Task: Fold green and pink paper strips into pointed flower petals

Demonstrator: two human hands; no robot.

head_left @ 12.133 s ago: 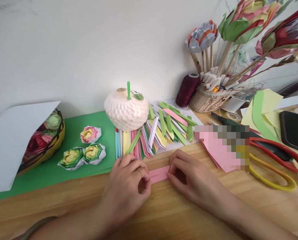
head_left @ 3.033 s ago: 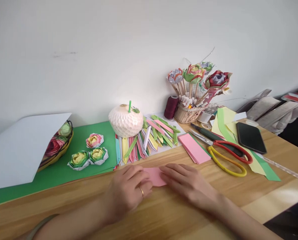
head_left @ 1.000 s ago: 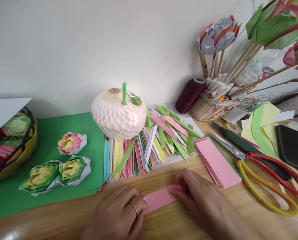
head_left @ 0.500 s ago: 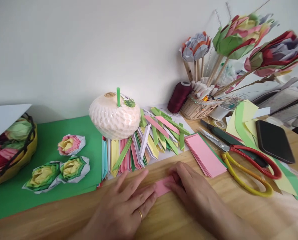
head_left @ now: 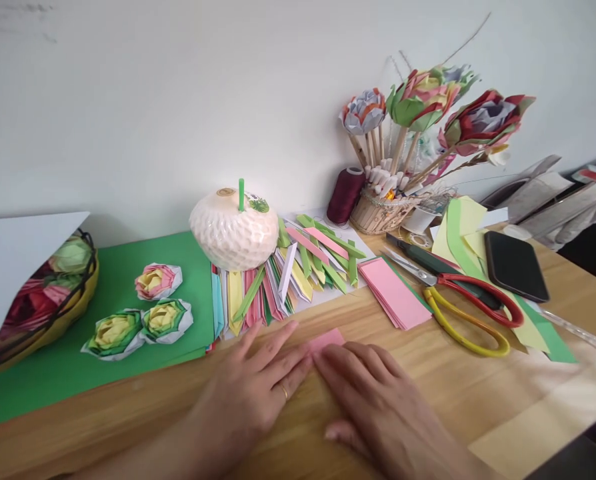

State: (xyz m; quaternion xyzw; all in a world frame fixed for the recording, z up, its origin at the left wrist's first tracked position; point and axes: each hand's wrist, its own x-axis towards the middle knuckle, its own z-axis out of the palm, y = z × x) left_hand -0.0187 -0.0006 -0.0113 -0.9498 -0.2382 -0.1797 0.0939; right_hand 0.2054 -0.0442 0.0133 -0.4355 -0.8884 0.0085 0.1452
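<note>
A small pink paper strip (head_left: 327, 340) lies on the wooden table, partly covered by my hands. My left hand (head_left: 261, 380) rests flat with its fingers spread, fingertips over the strip's left end; a ring is on one finger. My right hand (head_left: 373, 393) lies palm down, its stretched fingers pressing on the strip's near edge and its thumb held apart. Just beyond, to the right, sits a stack of pink paper rectangles (head_left: 395, 293) on a green sheet. Folded paper strips (head_left: 288, 280) in many colours lie heaped beyond my left hand.
Scissors (head_left: 458, 287) with red and yellow handles and a black phone (head_left: 517, 265) lie at right. A white textured container (head_left: 235, 230) stands behind the strips. Paper flowers (head_left: 165, 320) rest on a green sheet (head_left: 185, 253). A basket (head_left: 383, 212) holds stemmed paper flowers beside maroon thread (head_left: 345, 195).
My right hand has gone from pinching the strip's right end to lying flat over its near edge. The left hand stays on the strip. The view has shifted slightly.
</note>
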